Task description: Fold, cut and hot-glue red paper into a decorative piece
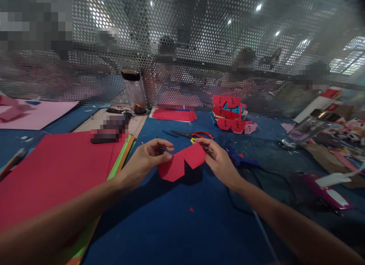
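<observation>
A folded piece of red paper is held just above the blue table top. My left hand pinches its left edge with thumb and fingers closed. My right hand grips its right edge, fingers curled around it. Red-handled scissors lie on the table just behind the paper.
A stack of red and coloured sheets lies at the left. Folded red paper pieces are piled at the back, beside flat red sheets and a clear jar. A blue glue gun and its cable lie right. Perforated metal screen behind.
</observation>
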Tool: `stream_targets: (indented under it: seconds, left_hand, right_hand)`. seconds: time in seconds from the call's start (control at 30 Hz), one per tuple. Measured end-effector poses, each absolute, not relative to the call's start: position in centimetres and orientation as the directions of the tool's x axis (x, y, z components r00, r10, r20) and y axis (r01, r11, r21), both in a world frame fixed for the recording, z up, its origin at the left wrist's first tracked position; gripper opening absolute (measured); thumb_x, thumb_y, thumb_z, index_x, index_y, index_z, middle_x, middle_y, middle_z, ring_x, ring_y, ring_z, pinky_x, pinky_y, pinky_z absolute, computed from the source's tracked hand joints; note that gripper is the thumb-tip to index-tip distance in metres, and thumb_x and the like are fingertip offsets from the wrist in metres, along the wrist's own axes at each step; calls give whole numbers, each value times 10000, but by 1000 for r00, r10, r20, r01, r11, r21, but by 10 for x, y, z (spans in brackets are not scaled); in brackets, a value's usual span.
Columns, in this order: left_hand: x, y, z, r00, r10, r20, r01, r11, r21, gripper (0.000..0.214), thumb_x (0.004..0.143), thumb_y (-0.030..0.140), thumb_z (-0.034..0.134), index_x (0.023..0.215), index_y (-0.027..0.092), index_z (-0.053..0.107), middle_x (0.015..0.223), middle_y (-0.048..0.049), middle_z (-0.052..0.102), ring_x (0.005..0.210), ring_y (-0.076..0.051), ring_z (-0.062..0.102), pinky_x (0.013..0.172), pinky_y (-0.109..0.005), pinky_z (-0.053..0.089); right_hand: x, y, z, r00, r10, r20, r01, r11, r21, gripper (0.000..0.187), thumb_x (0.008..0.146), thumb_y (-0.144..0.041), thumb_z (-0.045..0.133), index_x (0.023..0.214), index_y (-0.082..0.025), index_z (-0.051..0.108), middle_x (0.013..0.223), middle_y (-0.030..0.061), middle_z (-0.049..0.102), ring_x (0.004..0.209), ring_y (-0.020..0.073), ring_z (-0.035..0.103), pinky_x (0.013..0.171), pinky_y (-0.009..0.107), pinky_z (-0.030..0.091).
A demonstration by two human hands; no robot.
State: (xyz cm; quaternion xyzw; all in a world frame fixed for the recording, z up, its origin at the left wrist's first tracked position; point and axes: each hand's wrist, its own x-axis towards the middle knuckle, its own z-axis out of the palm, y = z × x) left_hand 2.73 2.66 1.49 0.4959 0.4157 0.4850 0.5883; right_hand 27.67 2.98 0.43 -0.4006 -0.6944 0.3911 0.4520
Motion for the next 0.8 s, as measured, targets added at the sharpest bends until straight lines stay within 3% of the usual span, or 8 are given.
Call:
stream_targets:
  seconds: [0.2,0.33,0.53,0.67,0.8]
  left_hand:
    - [25,27,13,197,980,30,-95,-11,995,315,724,278,892,973,191,720,923,-30,695,795,-132,617,694,-232,488]
    - [22,26,14,222,973,59,-52,-49,997,309,756,302,867,993,189,705,910,-18,681,784,-124,602,691,-230,472]
    - [23,24,17,259,965,47,5,-50,999,321,773,311,844,1015,174,683,879,-6,667,766,-120,589,671,-232,455]
    - [24,24,17,242,969,52,22,-59,998,311,783,308,829,1024,180,680,935,-10,676,768,-113,595,658,-230,453]
    - [25,23,21,232,971,53,49,-66,997,313,760,307,835,1001,173,686,933,-23,688,792,-129,613,686,-244,473]
  right_hand:
    - [275,28,5,-263,909,324,136,367,-920,215,970,-263,611,1179,-221,635,1318,99,688,1231,216,646,1099,390,485]
    - [275,24,8,-233,933,275,69,298,-952,124,982,-320,601,1060,-224,612,1211,86,725,1170,223,671,1022,379,519]
    - [278,19,19,-232,917,326,160,366,-917,231,1026,-394,538,1057,-224,691,1047,35,713,1033,189,650,959,331,474]
    - [279,22,18,-264,894,361,193,416,-889,273,999,-442,589,899,-214,700,994,34,689,992,193,636,938,339,461]
    - [278,25,13,-250,887,388,190,438,-879,209,950,-413,672,877,-217,680,1002,36,688,1022,201,639,973,361,461]
